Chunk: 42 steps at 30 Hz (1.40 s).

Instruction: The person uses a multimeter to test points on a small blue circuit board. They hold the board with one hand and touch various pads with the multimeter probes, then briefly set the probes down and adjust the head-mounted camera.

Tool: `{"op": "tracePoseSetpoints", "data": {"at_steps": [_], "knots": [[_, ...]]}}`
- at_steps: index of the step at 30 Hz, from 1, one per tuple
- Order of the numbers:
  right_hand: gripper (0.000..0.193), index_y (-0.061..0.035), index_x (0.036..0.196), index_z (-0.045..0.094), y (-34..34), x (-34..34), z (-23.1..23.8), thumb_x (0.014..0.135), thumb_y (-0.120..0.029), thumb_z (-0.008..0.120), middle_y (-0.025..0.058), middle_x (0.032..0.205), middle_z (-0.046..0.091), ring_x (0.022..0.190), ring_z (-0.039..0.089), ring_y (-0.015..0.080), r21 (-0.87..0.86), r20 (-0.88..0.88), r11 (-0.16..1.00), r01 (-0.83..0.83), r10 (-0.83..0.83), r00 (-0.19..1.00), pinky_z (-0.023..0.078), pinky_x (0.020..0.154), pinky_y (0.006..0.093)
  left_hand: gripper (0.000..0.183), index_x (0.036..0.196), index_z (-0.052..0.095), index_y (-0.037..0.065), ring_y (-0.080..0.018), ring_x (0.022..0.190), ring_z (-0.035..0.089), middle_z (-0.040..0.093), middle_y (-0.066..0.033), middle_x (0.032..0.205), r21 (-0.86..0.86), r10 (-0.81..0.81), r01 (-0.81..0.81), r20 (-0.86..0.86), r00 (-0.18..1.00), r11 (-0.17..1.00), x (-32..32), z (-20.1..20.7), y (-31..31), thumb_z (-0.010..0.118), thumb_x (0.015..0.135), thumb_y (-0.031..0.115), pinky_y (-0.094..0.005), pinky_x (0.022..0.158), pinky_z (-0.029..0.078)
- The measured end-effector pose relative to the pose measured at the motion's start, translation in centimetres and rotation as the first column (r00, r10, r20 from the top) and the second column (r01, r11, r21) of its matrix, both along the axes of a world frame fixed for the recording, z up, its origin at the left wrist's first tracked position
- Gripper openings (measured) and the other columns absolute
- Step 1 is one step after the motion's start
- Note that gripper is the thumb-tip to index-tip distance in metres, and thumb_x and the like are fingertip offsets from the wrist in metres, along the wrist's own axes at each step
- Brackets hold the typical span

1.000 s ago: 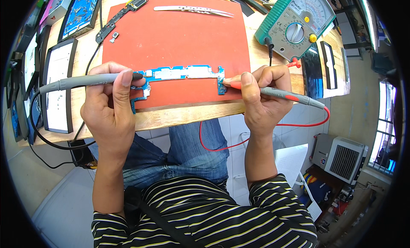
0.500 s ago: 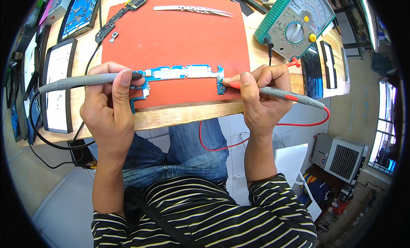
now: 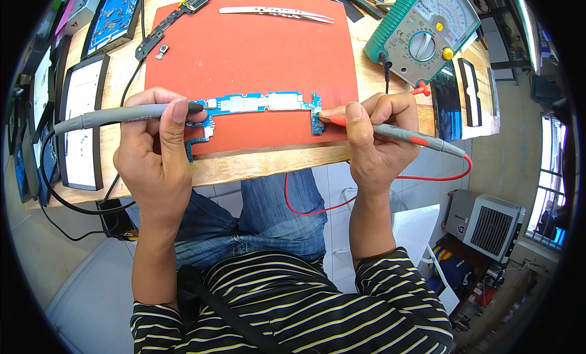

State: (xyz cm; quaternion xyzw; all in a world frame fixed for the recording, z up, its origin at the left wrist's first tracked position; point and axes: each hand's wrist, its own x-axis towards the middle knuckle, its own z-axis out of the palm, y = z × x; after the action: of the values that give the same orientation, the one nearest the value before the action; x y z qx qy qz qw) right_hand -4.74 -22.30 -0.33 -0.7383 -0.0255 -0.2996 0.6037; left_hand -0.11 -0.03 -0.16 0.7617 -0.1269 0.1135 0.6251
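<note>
Lying lengthwise left-to-right on the red mat (image 3: 256, 61), the blue circuit board (image 3: 256, 104) meets two probes: left hand (image 3: 155, 165) clasps the black-tipped probe (image 3: 122, 116), right hand (image 3: 372, 143) the red-tipped probe (image 3: 403, 134), tips pointing inward.

Tweezers (image 3: 278, 13) lie above, perhaps 2 tablet screens (image 3: 82, 128) left.

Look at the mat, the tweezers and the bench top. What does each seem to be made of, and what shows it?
Mat: probably silicone or rubber; flat, matte, even red with rounded corners.
Tweezers: metal, likely steel; thin, silvery, bright sheen.
Bench top: wood; pale tan with visible grain along its front edge, finish looks plain or lightly sealed.
</note>
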Motion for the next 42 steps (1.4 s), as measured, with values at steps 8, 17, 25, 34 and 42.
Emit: {"op": "tracePoseSetpoints", "data": {"at_steps": [8,17,25,34,42], "knots": [[0.023,-0.0038,0.081,0.041,-0.09,0.07,0.01,0.086,0.004,0.062,0.0012,0.066,0.048,0.059,0.054,0.0055,-0.03,0.003,1.0,-0.004,0.004,1.0,0.056,0.061,0.0246,0.012,0.101,0.054,-0.004,-0.0119,0.075,0.067,0.063,-0.0073,0.08,0.004,0.01,-0.01,-0.013,1.0,1.0,-0.03,0.06,-0.02,0.054,0.096,0.007,-0.0228,0.063,0.058],[0.023,-0.004,0.081,0.041,0.06,0.06,0.13,0.085,0.005,0.062,0.0005,0.064,0.047,0.057,0.052,0.0037,-0.038,-0.009,0.999,0.006,-0.006,1.0,0.055,0.06,0.0232,0.012,0.101,0.054,-0.004,-0.012,0.076,0.067,0.063,-0.0074,0.079,0.007,0.003,-0.003,-0.002,1.0,1.0,0.01,0.05,-0.02,0.054,0.096,0.007,-0.023,0.063,0.058],[0.023,-0.0042,0.081,0.04,-0.01,0.14,-0.05,0.086,0.005,0.061,0.0008,0.064,0.048,0.058,0.053,0.0043,-0.015,0.028,1.0,0.002,-0.002,1.0,0.054,0.059,0.0231,0.012,0.101,0.054,-0.004,-0.0122,0.076,0.067,0.063,-0.0075,0.08,0.005,-0.004,0.004,-0.003,1.0,1.0,-0.02,0.15,-0.01,0.054,0.096,0.008,-0.0234,0.063,0.058],[0.023,-0.0042,0.082,0.04,0.08,0.01,0.09,0.086,0.006,0.061,0.0026,0.065,0.051,0.062,0.06,0.0078,0.006,-0.002,1.0,-0.001,0.001,1.0,0.054,0.06,0.023,0.012,0.1,0.054,-0.004,-0.0118,0.075,0.067,0.063,-0.0071,0.079,0.002,0.004,-0.004,-0.005,1.0,1.0,-0.02,0.04,-0.02,0.054,0.096,0.007,-0.0232,0.064,0.058],[0.024,-0.0037,0.082,0.04,0.17,-0.15,0.05,0.085,0.004,0.063,0.0017,0.066,0.051,0.064,0.063,0.0094,0.041,-0.029,0.999,0.008,-0.007,1.0,0.052,0.058,0.0214,0.011,0.099,0.053,-0.004,-0.0115,0.074,0.066,0.062,-0.0073,0.081,0.003,0.026,-0.026,-0.03,0.999,1.0,-0.1,0.11,-0.09,0.054,0.096,0.007,-0.0228,0.062,0.057]]}}
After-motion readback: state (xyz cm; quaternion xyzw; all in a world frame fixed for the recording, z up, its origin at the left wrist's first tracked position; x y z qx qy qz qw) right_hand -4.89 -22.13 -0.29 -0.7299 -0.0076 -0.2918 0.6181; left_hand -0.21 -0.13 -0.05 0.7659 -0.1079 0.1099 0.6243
